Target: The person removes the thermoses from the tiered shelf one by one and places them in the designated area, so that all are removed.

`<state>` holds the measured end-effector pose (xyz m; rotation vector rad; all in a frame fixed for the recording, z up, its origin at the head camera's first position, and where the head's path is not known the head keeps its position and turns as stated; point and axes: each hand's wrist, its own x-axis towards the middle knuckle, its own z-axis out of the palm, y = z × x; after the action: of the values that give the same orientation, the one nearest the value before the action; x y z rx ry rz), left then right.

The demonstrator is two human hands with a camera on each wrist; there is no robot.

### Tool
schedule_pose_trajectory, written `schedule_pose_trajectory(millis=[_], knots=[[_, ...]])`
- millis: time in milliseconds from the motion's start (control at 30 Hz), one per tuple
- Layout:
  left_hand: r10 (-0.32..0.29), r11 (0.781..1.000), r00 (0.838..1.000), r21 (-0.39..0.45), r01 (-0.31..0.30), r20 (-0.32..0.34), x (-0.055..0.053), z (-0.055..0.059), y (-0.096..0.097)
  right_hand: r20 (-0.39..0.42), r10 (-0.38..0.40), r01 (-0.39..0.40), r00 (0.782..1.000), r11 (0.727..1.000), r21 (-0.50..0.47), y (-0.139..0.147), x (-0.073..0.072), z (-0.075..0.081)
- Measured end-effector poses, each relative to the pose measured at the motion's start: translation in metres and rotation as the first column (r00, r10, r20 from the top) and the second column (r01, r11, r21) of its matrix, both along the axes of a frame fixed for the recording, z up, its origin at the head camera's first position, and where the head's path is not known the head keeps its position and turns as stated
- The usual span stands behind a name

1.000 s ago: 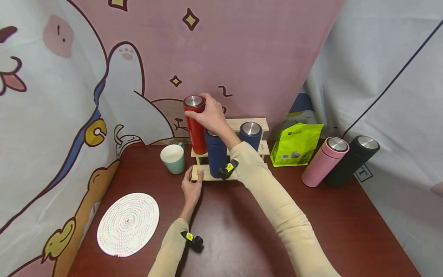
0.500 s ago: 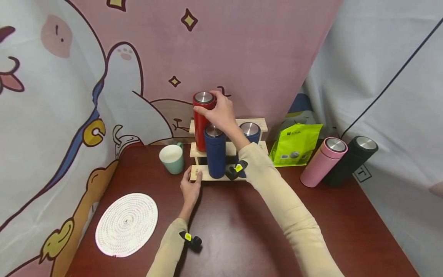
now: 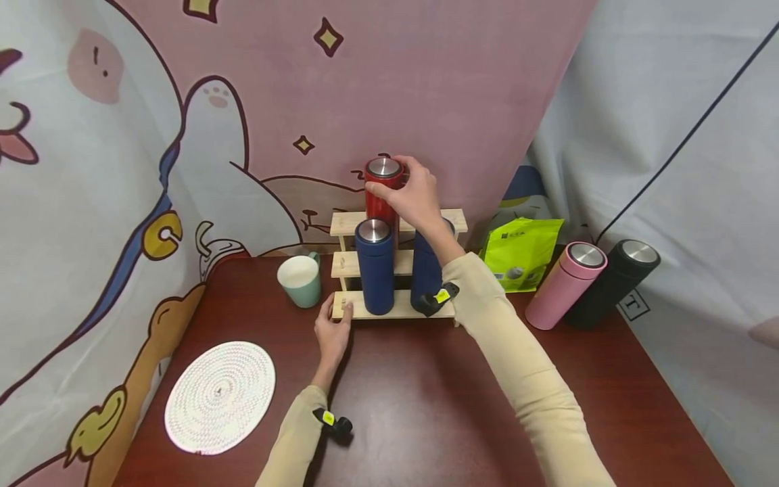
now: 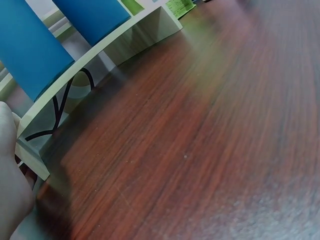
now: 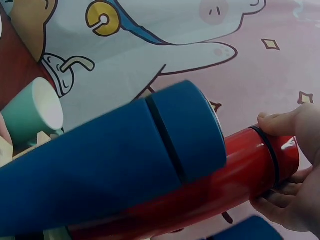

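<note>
My right hand (image 3: 414, 193) grips a red thermos (image 3: 381, 210) near its cap, thumb and fingers wrapped round it in the right wrist view. That thermos is upright at the wooden three-step rack (image 3: 402, 306), its lower part hidden behind a blue thermos (image 3: 375, 277). A second blue thermos (image 3: 427, 270) stands further right on the bottom step, partly covered by my right wrist. My left hand (image 3: 331, 333) holds the left end of the bottom step, thumb on top. In the left wrist view only the edge of the left hand (image 4: 12, 185) shows beside the rack.
A mint-green mug (image 3: 302, 284) stands left of the rack, with a round white woven mat (image 3: 220, 396) nearer me. To the right are a lime-green pouch (image 3: 522, 250), a pink thermos (image 3: 566, 287) and a black thermos (image 3: 615, 284). A printed cloth (image 3: 426, 88) hangs behind.
My right hand has carried the red thermos to the right, from the rack's left end to behind the left blue thermos. My left hand keeps its hold on the bottom step.
</note>
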<state>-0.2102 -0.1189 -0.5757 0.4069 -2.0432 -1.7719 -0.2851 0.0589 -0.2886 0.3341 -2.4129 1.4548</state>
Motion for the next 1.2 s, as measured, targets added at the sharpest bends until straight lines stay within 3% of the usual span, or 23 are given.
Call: schedule_pose_trajectory(millis=[1033,1200], knots=[[0.0,1.0,1.0,-0.016,0.0,0.02,0.0,-0.001,0.001,-0.094,-0.112,0.098,0.989,0.985,-0.141,0.075,-0.001,-0.014],[0.017,0.999,1.0,-0.035,-0.017,0.003,0.001,-0.001,0.002,-0.078,-0.141,0.126,0.987,0.977,-0.172,0.086,0.0,-0.016]])
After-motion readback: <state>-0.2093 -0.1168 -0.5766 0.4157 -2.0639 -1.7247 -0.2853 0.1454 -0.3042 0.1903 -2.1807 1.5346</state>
